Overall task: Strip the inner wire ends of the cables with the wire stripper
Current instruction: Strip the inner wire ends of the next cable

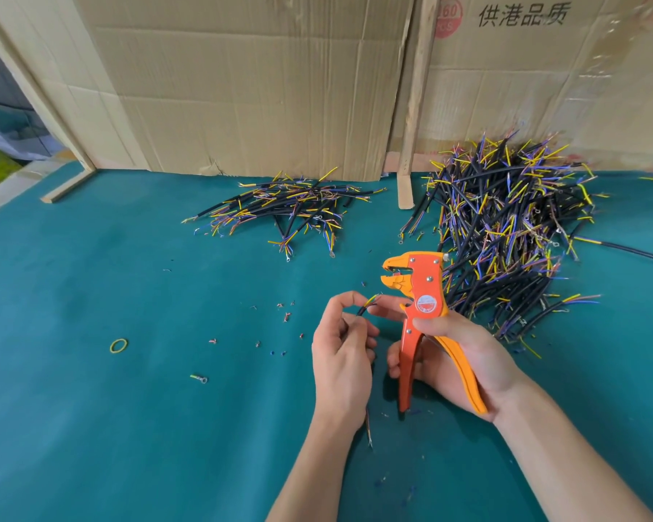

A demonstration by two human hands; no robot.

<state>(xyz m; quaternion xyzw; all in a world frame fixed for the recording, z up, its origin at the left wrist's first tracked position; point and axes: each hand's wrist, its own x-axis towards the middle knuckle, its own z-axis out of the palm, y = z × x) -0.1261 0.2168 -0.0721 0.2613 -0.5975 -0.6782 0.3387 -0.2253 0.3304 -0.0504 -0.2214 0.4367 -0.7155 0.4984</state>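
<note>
The right hand (457, 356) grips the wire stripper (425, 314) upright, handles toward 6 o'clock, its open jaws facing 9 o'clock. The left hand (342, 348) pinches a black cable (366, 306), its wire ends pointing toward 2 o'clock, just beside the jaws. A large cable pile (506, 227) lies at 1 o'clock, a smaller pile (283, 209) at 11 o'clock.

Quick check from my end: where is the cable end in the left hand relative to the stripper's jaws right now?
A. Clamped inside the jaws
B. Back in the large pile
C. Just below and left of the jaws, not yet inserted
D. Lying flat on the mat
C: the left hand pinches the cable with its coloured wire ends just short of the open jaws of the wire stripper, held upright by the right hand.
</note>
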